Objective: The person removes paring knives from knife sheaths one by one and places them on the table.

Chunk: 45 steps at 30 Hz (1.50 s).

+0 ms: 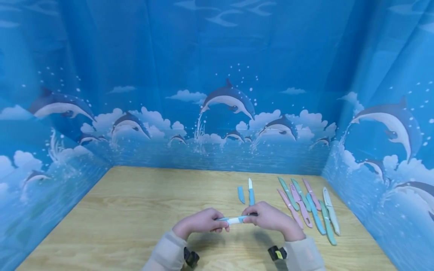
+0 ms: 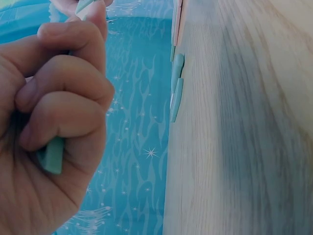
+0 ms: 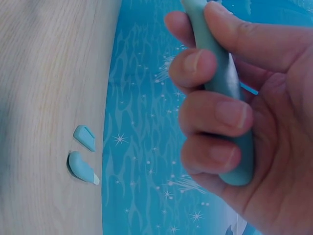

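Note:
Both hands hold a paring knife in front of the body, above the table. My right hand (image 1: 268,219) grips its blue-green handle (image 3: 222,73), with fingers curled round it. My left hand (image 1: 202,222) has its fingers curled round a blue-green blade cover (image 2: 55,155), mostly hidden by the fingers. Between the hands the white blade (image 1: 234,220) shows; how far it sits inside the cover I cannot tell. Beyond the right hand an unsheathed blue knife (image 1: 251,195) lies on the table, beside a separate blue cover (image 1: 241,195).
Several pink, green and blue knives (image 1: 315,214) lie in a loose group on the right side of the wooden table (image 1: 142,203). A blue dolphin-print curtain (image 1: 217,150) closes off the back and both sides.

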Each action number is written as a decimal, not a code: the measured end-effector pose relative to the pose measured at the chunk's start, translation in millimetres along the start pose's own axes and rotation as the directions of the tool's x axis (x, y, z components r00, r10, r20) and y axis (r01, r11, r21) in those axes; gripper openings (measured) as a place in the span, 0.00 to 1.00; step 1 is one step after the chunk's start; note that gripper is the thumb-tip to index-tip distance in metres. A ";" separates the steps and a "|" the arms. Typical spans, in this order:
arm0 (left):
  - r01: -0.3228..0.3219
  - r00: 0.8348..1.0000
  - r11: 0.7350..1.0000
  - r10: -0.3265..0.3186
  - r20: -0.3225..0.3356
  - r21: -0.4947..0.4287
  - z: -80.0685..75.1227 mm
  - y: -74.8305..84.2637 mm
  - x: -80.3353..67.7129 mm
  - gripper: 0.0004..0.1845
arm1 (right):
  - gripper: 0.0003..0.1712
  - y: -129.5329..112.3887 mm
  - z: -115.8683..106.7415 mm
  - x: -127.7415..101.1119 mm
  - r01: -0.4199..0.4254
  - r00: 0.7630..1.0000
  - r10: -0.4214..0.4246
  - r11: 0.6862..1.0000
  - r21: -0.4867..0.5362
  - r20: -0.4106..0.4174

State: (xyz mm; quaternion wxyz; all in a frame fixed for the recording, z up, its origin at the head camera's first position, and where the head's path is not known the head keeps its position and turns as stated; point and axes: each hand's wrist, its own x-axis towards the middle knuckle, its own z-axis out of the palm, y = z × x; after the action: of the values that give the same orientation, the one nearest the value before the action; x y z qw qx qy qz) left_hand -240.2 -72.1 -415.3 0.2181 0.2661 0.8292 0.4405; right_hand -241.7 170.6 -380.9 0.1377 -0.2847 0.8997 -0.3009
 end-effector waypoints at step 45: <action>-0.025 1.000 1.000 0.025 0.007 0.001 -2.5 -2.5 0.4 0.13 | 0.09 2.5 -6.0 -2.5 -0.038 0.999 0.038 0.999 -0.006 0.008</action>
State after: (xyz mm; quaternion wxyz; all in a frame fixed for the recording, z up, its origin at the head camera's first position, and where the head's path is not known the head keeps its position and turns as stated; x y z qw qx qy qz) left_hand -242.6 -74.6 -416.2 0.2154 0.2784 0.8252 0.4417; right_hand -243.3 176.6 -377.7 0.1459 -0.2694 0.9052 -0.2944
